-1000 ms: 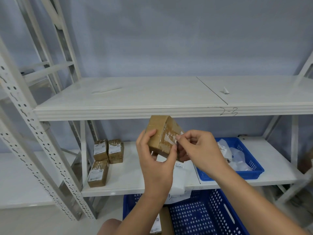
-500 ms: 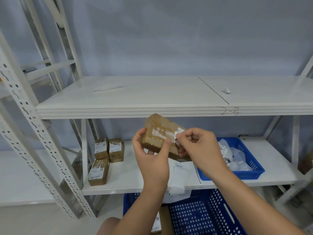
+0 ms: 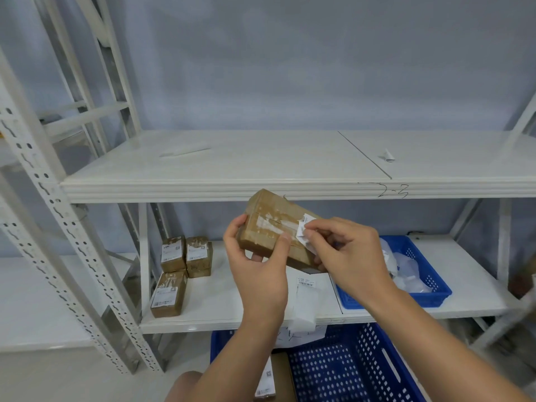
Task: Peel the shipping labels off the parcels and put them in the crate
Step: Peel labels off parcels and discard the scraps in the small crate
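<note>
1. Holding a brown parcel (image 3: 269, 227) up in the head view, I keep it in the air above the lower shelf (image 3: 217, 300), tilted.
2. My left hand (image 3: 258, 271) grips the parcel's left end, thumb on the taped face and fingers curled underneath.
3. My right hand (image 3: 348, 256) pinches the white shipping label (image 3: 304, 230) between thumb and forefinger at the parcel's right end. One corner is lifted; I cannot tell how much is stuck.
4. Below the lower shelf sits the blue crate (image 3: 348, 372).
5. On the lower shelf's left end are three labelled parcels (image 3: 174, 253). On its right part stands a small blue basket (image 3: 435, 291), and a white packet (image 3: 306, 297) lies between them.
</note>
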